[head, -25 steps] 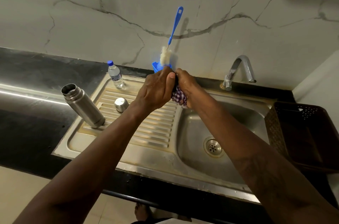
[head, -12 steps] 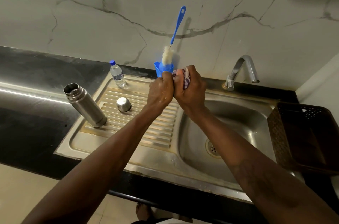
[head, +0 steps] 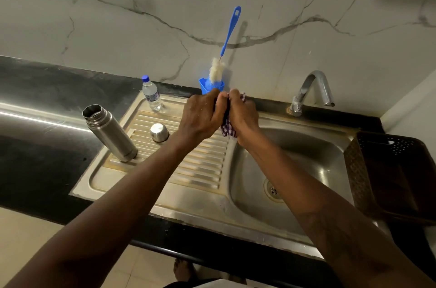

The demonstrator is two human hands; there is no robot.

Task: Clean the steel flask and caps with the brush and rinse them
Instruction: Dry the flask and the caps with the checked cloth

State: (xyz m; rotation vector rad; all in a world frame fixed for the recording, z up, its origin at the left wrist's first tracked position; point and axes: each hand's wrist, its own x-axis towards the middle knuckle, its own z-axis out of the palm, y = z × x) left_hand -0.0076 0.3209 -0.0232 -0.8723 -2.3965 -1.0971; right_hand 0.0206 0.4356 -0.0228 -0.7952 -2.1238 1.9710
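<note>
Our left hand (head: 200, 116) and right hand (head: 243, 116) both clench a cloth (head: 227, 130) above the sink (head: 236, 214), likely wringing it. The flask (head: 111, 133) stands open on the drainboard (head: 203, 169), a cap (head: 159, 132) just beside it; next we must free a hand for the brush (head: 227, 39).

The flask (head: 109, 133) and cap (head: 159, 132) were brushed steel, faintly shiny. The sink (head: 188, 202) was duller, stained steel. The brush (head: 230, 28) had a blue plastic handle and fluffy white bristles. The cloth (head: 227, 129) was checked woven fabric; the bench (head: 35, 165) polished black stone.
</note>
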